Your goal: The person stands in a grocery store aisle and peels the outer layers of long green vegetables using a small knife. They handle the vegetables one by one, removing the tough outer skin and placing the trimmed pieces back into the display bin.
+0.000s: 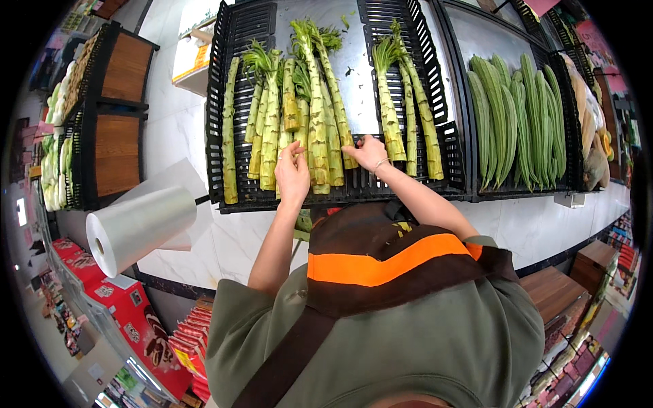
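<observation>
Celtuce stems (315,129), thick and pale green with leafy tops, lie side by side in a black slatted crate (214,102). My left hand (292,175) is over the lower ends of the middle stems, its fingers loosely bent and holding nothing visible. My right hand (369,154) reaches in from the right, fingers apart, with a fingertip against the base of a slanting celtuce stem (336,98). A smaller group, including a leafy celtuce stem (388,109), lies to the right of that hand. A single celtuce stem (231,136) lies along the crate's left side.
Green ridged gourds (520,122) fill the neighbouring crate on the right. A roll of clear plastic bags (143,228) sticks out at the left, near a wooden-sided vegetable stand (122,102). Red packages (192,340) stand low at the left.
</observation>
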The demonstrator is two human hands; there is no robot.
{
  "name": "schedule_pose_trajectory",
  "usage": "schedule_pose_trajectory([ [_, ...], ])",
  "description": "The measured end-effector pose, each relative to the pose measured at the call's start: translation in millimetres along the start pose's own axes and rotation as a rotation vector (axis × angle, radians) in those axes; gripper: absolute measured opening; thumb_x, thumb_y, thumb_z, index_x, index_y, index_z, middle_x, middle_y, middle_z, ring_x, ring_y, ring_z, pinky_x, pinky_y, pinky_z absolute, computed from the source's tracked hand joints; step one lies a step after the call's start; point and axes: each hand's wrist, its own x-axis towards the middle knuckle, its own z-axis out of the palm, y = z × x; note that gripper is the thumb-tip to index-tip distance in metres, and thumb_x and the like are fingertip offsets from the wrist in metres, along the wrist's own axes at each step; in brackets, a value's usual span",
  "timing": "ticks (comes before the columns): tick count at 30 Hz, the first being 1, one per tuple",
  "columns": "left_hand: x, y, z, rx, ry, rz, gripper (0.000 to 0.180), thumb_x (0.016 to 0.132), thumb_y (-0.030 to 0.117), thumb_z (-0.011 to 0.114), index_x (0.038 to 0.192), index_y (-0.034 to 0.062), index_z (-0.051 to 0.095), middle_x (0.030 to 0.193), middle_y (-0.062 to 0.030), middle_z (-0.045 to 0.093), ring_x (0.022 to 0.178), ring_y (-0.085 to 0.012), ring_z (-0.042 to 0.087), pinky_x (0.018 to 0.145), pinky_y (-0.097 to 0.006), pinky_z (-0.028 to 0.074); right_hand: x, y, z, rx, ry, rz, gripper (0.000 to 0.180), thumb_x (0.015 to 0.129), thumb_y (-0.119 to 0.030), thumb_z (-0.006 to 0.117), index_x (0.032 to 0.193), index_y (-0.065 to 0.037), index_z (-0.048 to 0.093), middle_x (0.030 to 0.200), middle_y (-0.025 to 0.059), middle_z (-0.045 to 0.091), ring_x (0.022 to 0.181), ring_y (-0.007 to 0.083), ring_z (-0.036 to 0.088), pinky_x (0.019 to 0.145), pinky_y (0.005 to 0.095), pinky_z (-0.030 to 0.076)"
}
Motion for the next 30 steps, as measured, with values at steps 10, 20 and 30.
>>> schedule_pose_trajectory([
  [10,-18.4,-3.0,22.2,-0.153,-0.11,-0.069,0.025,0.093,0.004,0.051,0.116,-0.0023,0.056,0.105,-0.0124,0.065,0.086,-0.0153,0.064,0.076,-0.027,0.052,19.0,36.2,5.6,0.518,-0.115,0.075,0.037,0.07,-0.032,0.079,0.084,-0.001,0.065,0.075,0.0041,0.064,0.06,0.0135,0.058,0.056,0.0271,0.047],
  [20,-10.2,49.5,23.6,-0.425,-0.282,-0.215,0.025,0.096,0.013,0.051,0.117,0.0019,0.057,0.107,-0.0071,0.065,0.082,-0.0097,0.06,0.067,-0.022,0.047,-45.8,9.4,-106.8,1.321,-0.564,0.129,0.041,0.091,-0.03,0.057,0.117,0.001,0.055,0.101,0.0095,0.066,0.08,0.0096,0.065,0.05,0.0187,0.048],
  [30,5.4,97.3,48.7,-0.757,-0.517,-0.327,0.032,0.099,0.025,0.049,0.122,0.0026,0.052,0.11,-0.0103,0.062,0.085,-0.0162,0.061,0.074,-0.03,0.05,-84.8,-8.8,-146.4,1.551,-0.588,0.16,0.037,0.09,-0.031,0.059,0.112,-0.002,0.056,0.096,0.0098,0.066,0.069,0.0081,0.064,0.039,0.0167,0.041],
])
